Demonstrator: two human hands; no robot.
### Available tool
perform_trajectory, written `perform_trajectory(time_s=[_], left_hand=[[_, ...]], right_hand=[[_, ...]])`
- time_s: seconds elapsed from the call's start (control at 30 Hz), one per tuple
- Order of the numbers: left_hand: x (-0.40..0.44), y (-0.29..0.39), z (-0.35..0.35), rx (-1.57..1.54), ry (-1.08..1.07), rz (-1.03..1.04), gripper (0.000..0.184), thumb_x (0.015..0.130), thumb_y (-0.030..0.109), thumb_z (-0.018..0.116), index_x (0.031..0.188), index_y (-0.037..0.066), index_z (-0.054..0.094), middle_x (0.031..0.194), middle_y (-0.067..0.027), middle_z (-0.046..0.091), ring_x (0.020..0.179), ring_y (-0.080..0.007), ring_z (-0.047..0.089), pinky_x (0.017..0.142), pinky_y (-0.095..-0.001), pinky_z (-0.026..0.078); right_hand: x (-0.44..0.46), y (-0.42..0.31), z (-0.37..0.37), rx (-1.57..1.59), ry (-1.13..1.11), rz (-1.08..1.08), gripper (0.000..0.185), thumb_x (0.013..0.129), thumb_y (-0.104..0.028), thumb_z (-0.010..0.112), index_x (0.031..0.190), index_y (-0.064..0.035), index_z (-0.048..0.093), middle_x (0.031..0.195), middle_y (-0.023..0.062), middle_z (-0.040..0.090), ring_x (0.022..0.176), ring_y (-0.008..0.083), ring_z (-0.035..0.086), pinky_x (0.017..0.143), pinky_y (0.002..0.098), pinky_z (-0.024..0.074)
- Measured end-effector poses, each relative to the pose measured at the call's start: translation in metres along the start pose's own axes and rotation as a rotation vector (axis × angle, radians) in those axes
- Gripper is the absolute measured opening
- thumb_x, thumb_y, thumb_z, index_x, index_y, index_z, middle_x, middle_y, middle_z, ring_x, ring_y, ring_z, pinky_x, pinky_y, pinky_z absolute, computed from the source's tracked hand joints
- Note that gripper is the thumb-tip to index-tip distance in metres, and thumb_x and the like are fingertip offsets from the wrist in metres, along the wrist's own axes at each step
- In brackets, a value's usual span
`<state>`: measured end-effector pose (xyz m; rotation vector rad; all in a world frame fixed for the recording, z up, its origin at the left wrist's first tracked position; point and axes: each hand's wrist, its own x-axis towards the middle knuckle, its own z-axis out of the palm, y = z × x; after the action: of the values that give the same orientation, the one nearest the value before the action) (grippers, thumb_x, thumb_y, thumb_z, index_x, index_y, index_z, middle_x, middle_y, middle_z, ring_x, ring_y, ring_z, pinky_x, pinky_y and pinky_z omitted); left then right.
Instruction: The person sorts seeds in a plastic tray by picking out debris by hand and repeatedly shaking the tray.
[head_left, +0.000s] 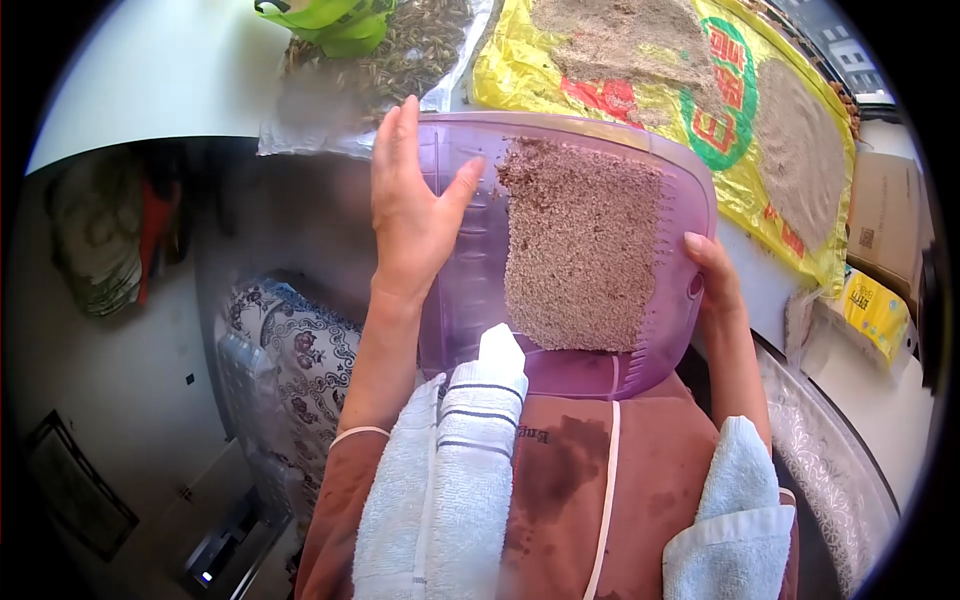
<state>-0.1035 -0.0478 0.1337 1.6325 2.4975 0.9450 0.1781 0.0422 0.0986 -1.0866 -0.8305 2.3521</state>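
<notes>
in the head view, a purple tray (468, 290) is resting against the person's front, and a layer of brown grains (582, 245) is lying inside it, between the two hands. its long axis is running from the far rim toward the person, and its bulk is sitting on the right hand's side. the right hand (713, 275) is gripping the right rim, thumb bending over it, its other fingers hiding behind the tray. the left hand (418, 205) is standing open at the left side, fingers straightening upward, thumb pointing toward the grains' far-left corner and lying just beside it; how firmly it is touching the tray, i cannot tell. beyond the rim, a yellow sheet (510, 60) is spreading.
</notes>
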Motion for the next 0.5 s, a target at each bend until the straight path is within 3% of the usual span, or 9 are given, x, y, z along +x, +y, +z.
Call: perform_trajectory(time_s=[0.03, 0.13, 0.17, 0.27, 0.4, 0.5], left_hand=[[0.001, 0.001, -0.001, 0.046, 0.11, 0.101, 0.049, 0.072, 0.015, 0.073, 0.116, 0.006, 0.056, 0.112, -0.0131, 0.054, 0.103, -0.0269, 0.054, 0.084, -0.0332, 0.045], [0.002, 0.002, -0.008, -0.109, -0.041, 0.316, 0.019, 0.07, 0.005, 0.071, 0.089, 0.008, 0.068, 0.095, -0.0059, 0.06, 0.087, -0.0217, 0.058, 0.072, -0.03, 0.048], [0.002, 0.01, -0.006, -0.15, -0.033, 0.31, 0.012, 0.068, 0.001, 0.07, 0.079, 0.006, 0.068, 0.081, -0.0038, 0.06, 0.075, -0.0182, 0.059, 0.064, -0.0278, 0.047], [0.004, 0.005, 0.001, -0.11, -0.149, 0.39, 0.015, 0.067, 0.002, 0.071, 0.081, 0.006, 0.068, 0.081, -0.0052, 0.059, 0.074, -0.0198, 0.059, 0.064, -0.0285, 0.047], [0.011, 0.008, 0.003, -0.034, -0.153, 0.442, 0.012, 0.067, 0.003, 0.07, 0.079, 0.006, 0.066, 0.079, -0.0063, 0.058, 0.072, -0.0224, 0.058, 0.061, -0.0294, 0.047], [0.017, 0.011, -0.002, -0.137, -0.247, 0.38, 0.01, 0.072, 0.003, 0.068, 0.081, 0.003, 0.064, 0.078, -0.0057, 0.06, 0.068, -0.0178, 0.059, 0.06, -0.0266, 0.047]], right_hand=[[-0.002, 0.0, 0.0, 0.008, 0.001, -0.016, 0.072, 0.071, -0.03, 0.067, 0.128, 0.0037, 0.038, 0.12, 0.015, 0.051, 0.107, 0.0228, 0.053, 0.091, 0.0347, 0.0435], [-0.008, -0.003, 0.012, -0.006, 0.045, -0.011, 0.076, 0.068, -0.032, 0.067, 0.129, -0.0001, 0.036, 0.119, 0.0137, 0.051, 0.107, 0.0242, 0.053, 0.092, 0.0361, 0.043], [-0.01, -0.002, 0.012, -0.002, 0.044, -0.01, 0.076, 0.068, -0.032, 0.067, 0.129, -0.0001, 0.036, 0.119, 0.0138, 0.051, 0.107, 0.0242, 0.053, 0.092, 0.0361, 0.043], [-0.009, -0.001, 0.013, 0.003, 0.036, -0.04, 0.076, 0.068, -0.031, 0.067, 0.13, 0.0, 0.036, 0.12, 0.0139, 0.051, 0.107, 0.0241, 0.053, 0.092, 0.0359, 0.043], [-0.011, 0.002, 0.016, 0.016, 0.03, -0.099, 0.075, 0.068, -0.031, 0.068, 0.129, 0.0004, 0.036, 0.119, 0.014, 0.051, 0.107, 0.0238, 0.053, 0.093, 0.0357, 0.0429], [-0.011, 0.005, 0.014, 0.035, 0.024, -0.109, 0.075, 0.069, -0.03, 0.068, 0.129, 0.0008, 0.037, 0.12, 0.0143, 0.051, 0.108, 0.0238, 0.053, 0.093, 0.0358, 0.0426]])
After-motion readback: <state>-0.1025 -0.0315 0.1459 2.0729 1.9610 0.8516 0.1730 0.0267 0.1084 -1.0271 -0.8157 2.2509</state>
